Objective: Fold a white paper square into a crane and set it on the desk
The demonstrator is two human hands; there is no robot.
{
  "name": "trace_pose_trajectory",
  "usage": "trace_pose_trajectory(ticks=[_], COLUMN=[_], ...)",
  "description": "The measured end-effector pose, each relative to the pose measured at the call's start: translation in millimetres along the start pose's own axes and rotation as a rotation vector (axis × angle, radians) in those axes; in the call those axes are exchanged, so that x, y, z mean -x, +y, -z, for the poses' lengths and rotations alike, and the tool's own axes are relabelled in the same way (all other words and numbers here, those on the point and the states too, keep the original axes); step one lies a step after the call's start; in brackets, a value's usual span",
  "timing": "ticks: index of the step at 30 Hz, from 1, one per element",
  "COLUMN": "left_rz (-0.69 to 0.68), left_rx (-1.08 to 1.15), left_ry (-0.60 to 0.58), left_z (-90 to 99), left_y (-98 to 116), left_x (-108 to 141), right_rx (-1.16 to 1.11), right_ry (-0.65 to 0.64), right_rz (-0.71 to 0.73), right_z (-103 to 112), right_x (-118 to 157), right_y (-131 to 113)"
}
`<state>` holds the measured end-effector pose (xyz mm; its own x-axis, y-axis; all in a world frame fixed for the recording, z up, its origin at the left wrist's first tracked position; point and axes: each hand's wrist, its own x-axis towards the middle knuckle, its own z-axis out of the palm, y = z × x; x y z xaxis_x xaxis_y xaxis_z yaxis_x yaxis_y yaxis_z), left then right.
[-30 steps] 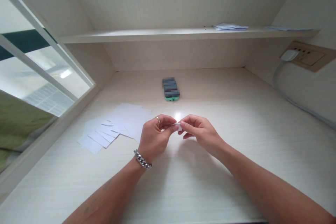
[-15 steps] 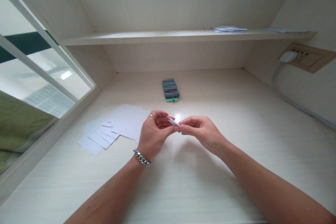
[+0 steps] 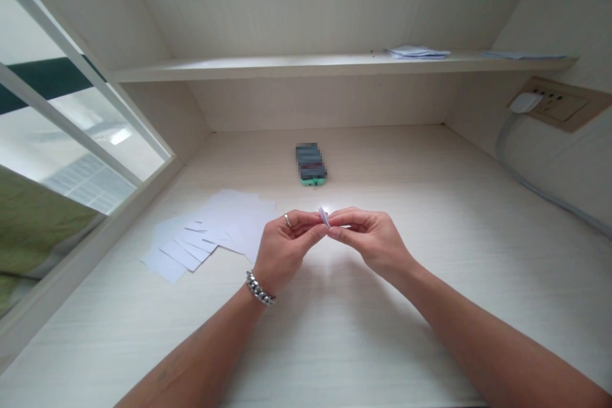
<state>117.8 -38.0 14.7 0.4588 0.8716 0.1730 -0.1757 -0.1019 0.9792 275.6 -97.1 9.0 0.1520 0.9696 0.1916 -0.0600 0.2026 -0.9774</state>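
A small folded piece of white paper (image 3: 324,217) is pinched between my two hands above the desk. My left hand (image 3: 285,243), with a ring and a chain bracelet, grips its left side between thumb and fingers. From the other side my right hand (image 3: 370,236) pinches it with thumb and forefinger. The paper stands nearly upright, seen almost edge-on, so its folds are hard to make out. Loose white paper sheets (image 3: 241,217) and several smaller slips (image 3: 186,252) lie overlapping on the desk, left of my left hand.
Beyond my hands lies a dark, blurred-out object with a green end (image 3: 312,166). Folded papers (image 3: 417,52) rest on the shelf (image 3: 268,69) across the back. At right, a white plug sits in the wall socket (image 3: 564,105), its grey cable (image 3: 530,185) hanging along the wall.
The folded paper has turned from a slant to nearly upright. My left fingers have straightened and closed against it, and both hands remain in about the same place.
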Motion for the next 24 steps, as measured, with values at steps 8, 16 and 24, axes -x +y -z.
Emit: trace_pose_trajectory(ticks=[8, 16, 24], left_rz=[0.008, 0.016, -0.019], left_rx=[-0.069, -0.131, -0.174], left_ry=[0.039, 0.074, 0.083], left_z=[-0.6, -1.8, -3.2], left_y=[2.1, 0.0, -2.5], left_x=[1.4, 0.0, 3.2], right_rx=[0.057, -0.001, 0.102], right_ry=[0.036, 0.074, 0.113], right_rz=[-0.011, -0.041, -0.014], right_z=[-2.3, -6.2, -8.6], right_x=[-0.7, -0.4, 1.7], right_y=[1.0, 4.0, 6.5])
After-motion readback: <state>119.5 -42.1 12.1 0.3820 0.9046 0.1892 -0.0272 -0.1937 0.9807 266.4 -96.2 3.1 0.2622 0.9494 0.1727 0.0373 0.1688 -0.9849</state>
